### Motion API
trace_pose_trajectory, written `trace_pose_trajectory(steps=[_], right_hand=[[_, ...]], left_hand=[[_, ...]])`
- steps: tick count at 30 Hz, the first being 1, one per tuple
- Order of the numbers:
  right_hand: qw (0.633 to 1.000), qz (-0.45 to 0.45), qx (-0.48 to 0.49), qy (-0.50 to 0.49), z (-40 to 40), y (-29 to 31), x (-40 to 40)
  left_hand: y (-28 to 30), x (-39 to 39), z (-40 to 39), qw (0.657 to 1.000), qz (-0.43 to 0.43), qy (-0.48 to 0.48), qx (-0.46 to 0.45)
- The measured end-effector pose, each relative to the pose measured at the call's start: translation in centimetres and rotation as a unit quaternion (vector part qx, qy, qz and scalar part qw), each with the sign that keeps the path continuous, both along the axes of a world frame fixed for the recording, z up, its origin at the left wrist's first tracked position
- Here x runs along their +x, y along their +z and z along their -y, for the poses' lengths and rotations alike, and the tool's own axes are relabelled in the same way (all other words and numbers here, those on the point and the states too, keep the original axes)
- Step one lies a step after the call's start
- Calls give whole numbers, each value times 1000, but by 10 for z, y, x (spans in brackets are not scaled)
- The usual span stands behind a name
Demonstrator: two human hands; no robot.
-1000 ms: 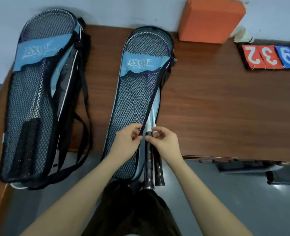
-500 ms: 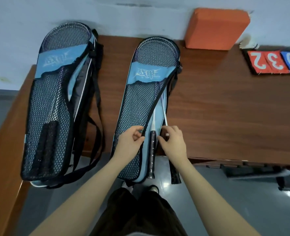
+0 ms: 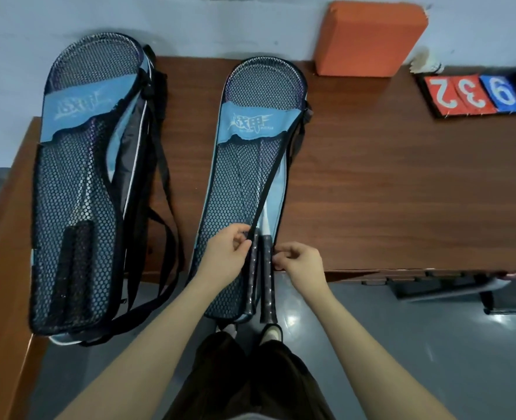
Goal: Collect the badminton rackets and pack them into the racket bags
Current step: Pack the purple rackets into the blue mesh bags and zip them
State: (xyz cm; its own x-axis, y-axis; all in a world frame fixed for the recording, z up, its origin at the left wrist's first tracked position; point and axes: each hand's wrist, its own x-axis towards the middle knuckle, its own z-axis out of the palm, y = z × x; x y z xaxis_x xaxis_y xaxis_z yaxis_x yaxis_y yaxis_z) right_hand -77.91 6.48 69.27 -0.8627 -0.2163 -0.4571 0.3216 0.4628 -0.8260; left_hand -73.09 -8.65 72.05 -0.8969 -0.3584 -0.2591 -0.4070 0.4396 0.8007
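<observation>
Two racket handles [image 3: 261, 277] stick out of the open side of the middle racket bag [image 3: 235, 189] on the table [image 3: 387, 183], lying between the hands; the left hand [image 3: 225, 257] pinches the bag's black edge, while the right hand [image 3: 300, 262] pinches the opposite edge just beside the grips

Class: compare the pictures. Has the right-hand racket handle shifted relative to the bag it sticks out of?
Yes. The right racket handle has swung back beside the other handle, closer to the middle bag's open edge.
</observation>
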Motion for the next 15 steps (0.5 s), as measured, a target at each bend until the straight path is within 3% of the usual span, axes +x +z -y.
trace_pose_trajectory(steps=[4, 8, 12, 15], right_hand=[[1000, -28, 3, 6, 22, -3, -5], [999, -22, -11, -32, 19, -3, 2], [998, -28, 50, -41, -3, -9, 25], [994, 50, 25, -94, -11, -19, 42]], left_hand=[[3, 2, 2, 996, 2, 11, 93], [-2, 11, 3, 999, -22, 29, 39], [-10, 20, 1, 1000, -28, 9, 9], [-13, 20, -1, 999, -34, 1, 3]])
